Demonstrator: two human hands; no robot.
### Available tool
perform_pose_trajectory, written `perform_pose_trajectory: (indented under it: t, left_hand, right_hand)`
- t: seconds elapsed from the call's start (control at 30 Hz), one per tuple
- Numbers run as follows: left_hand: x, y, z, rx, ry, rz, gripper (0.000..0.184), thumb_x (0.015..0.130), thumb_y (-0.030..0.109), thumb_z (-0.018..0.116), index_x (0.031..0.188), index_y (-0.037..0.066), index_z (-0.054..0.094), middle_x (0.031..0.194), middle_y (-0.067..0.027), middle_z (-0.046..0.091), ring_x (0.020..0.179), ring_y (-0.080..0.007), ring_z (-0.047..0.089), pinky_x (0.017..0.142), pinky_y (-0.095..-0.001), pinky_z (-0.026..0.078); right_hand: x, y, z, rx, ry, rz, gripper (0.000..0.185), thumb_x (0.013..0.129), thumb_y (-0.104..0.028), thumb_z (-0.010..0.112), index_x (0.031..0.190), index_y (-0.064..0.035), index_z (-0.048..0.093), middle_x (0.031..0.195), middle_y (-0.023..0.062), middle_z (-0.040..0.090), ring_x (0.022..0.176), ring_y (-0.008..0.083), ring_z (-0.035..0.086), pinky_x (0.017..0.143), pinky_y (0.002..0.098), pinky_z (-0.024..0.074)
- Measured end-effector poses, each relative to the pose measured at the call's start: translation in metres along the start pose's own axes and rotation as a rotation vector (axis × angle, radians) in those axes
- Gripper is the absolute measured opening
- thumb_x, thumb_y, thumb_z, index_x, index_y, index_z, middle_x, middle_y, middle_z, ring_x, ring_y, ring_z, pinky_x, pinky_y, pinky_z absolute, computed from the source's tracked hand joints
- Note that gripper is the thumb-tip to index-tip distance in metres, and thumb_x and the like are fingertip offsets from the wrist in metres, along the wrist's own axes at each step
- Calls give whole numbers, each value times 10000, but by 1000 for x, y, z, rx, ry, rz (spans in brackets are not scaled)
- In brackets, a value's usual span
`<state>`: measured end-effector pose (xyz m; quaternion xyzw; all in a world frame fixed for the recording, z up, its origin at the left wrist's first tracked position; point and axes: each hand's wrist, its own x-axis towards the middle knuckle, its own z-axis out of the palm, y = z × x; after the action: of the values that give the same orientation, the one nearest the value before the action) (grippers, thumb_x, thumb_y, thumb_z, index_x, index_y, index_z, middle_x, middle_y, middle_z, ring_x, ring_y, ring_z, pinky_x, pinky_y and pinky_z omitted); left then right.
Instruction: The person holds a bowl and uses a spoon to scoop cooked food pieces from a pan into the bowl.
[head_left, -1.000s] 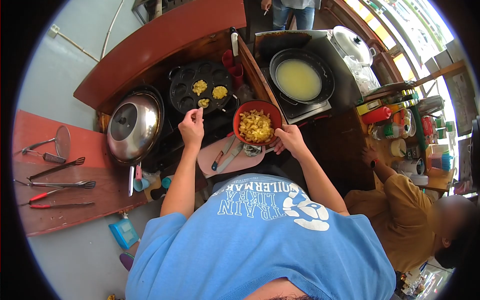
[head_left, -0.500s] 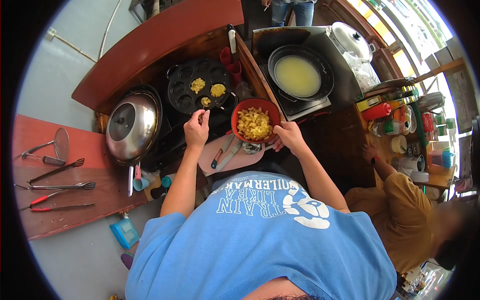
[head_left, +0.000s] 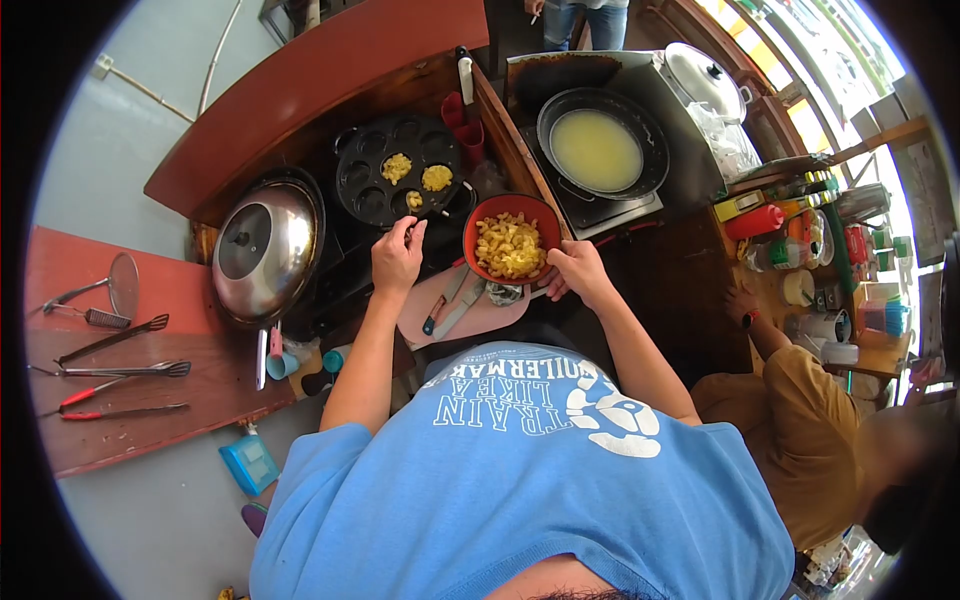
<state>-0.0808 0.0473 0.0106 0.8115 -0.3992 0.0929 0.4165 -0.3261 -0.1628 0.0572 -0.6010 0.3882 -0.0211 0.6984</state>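
My right hand (head_left: pixel 573 270) grips the rim of a red bowl (head_left: pixel 470 243) that holds yellow chunks of food (head_left: pixel 510 244). At the near edge of a black pan with round hollows (head_left: pixel 365 178) is my left hand (head_left: pixel 399 257), its fingertips pinched together; whether anything is between them is too small to tell. Three of the pan's hollows contain yellow food, the nearest one (head_left: pixel 414 200) with less than the others. Below the bowl, a pink cutting board (head_left: pixel 490 320) carries two knives and a crumpled clear wrapper.
A lidded wok (head_left: pixel 265 250) stands left of the pan, with tongs and whisks on the red counter (head_left: pixel 200 400). Right of the bowl, a large pan (head_left: pixel 597 150) holds yellow liquid. A co-worker (head_left: pixel 800 430) stands at the right by shelves of bottles. Another person stands behind the stove.
My left hand has drawn back slightly from the nearest filled hollow, and the food there shows more fully. My right hand and the bowl have barely moved.
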Motion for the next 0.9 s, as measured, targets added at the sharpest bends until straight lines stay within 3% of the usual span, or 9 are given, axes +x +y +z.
perform_pose_trajectory:
  t: [0.23, 0.33, 0.4, 0.43, 0.47, 0.53, 0.57, 0.7, 0.9]
  left_hand:
    - [1, -1, -7, -10, 10, 13, 172, 961, 200, 709, 1002, 35, 688, 694, -131, 661, 638, -298, 679, 573, -386, 508]
    - [-1, -3, -4, -57, 11, -52, 178, 983, 188, 681, 1002, 12, 698, 691, -110, 671, 619, -234, 691, 576, -344, 519]
    - [-5, -10, 5, -292, 209, -330, 211, 1004, 176, 645, 1002, -28, 700, 704, -82, 693, 611, -160, 689, 597, -302, 536]
    - [-5, -14, 3, -345, 208, -417, 250, 1017, 172, 622, 1021, -68, 687, 755, -89, 719, 615, -141, 686, 619, -275, 558]
    - [-6, -17, 3, -349, 197, -411, 250, 1017, 172, 622, 1021, -68, 687, 755, -89, 719, 615, -141, 686, 619, -275, 558]
    - [-7, -23, 3, -700, 308, -717, 275, 1020, 193, 632, 1076, -72, 681, 809, -116, 723, 654, -163, 696, 644, -267, 564]
    - [-8, -28, 1, -734, 308, -789, 278, 1030, 188, 617, 1125, -70, 657, 861, -142, 721, 680, -180, 700, 672, -274, 578]
    - [-10, -33, -7, -861, 355, -825, 285, 1043, 188, 597, 1154, -71, 642, 881, -147, 715, 709, -186, 701, 695, -291, 591]
    - [-9, 31, -41, -768, 191, -564, 289, 1063, 175, 548, 1139, -83, 653, 876, -136, 724, 726, -175, 709, 693, -296, 598]
  right_hand:
    - [0, -6, 5, -14, 22, 33, 263, 903, -123, 563, 919, 132, 621, 688, 175, 674, 492, 221, 664, 439, 341, 571]
    - [3, -9, 9, -14, 22, 47, 271, 906, -125, 564, 907, 140, 621, 682, 183, 674, 490, 230, 663, 440, 347, 572]
    - [9, -9, 12, -39, -16, 33, 277, 909, -124, 565, 903, 147, 622, 683, 197, 678, 495, 236, 668, 445, 353, 576]
    - [10, -11, 15, -53, -20, 35, 282, 911, -125, 570, 892, 152, 623, 689, 206, 684, 505, 243, 678, 447, 360, 579]
    - [13, -11, 18, -45, -11, 37, 282, 911, -125, 570, 892, 152, 623, 689, 206, 684, 505, 243, 678, 447, 360, 579]
    - [19, -14, 24, -114, -31, 30, 292, 914, -130, 576, 886, 157, 621, 700, 213, 690, 517, 249, 689, 439, 360, 578]
    - [25, -11, 26, -123, -32, 18, 305, 917, -133, 577, 874, 167, 614, 711, 222, 694, 532, 257, 699, 437, 364, 583]
    - [33, -16, 38, -112, -24, 24, 309, 917, -129, 583, 865, 175, 606, 714, 233, 692, 544, 268, 707, 442, 369, 592]
    - [42, -17, 45, -109, -53, -11, 312, 910, -123, 595, 877, 188, 600, 708, 240, 685, 550, 281, 710, 447, 376, 599]
